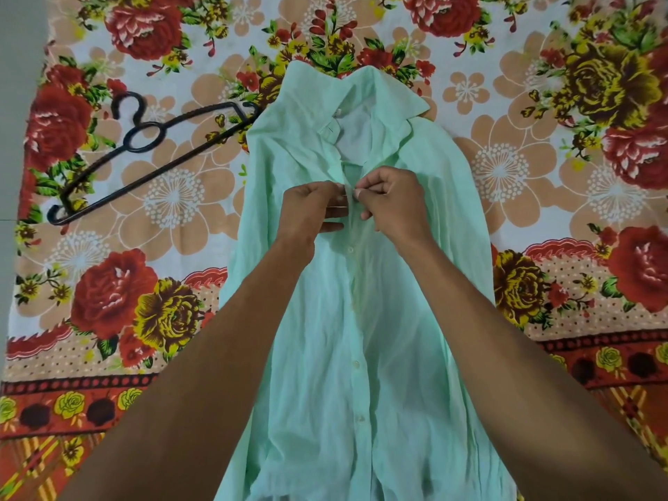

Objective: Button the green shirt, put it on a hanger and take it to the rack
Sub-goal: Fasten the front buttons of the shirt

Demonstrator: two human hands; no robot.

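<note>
Left hand (311,207), right hand (392,200) pinch green shirt (361,338); button between them hidden

green shirt (361,338): lies front up on the floral sheet (542,175), collar far; closed below the hands, open at the collar
left grip (311,211): pinches the shirt's front edge at the chest
right grip (394,202): pinches the facing edge, fingertips meeting the left's
hanger (159,153): black, left of the shirt, far end at its shoulder

I am at home, it seems: a bright floral bedsheet (173,197) covers the surface I work on, with a black clothes hanger (139,150) lying on it.
</note>
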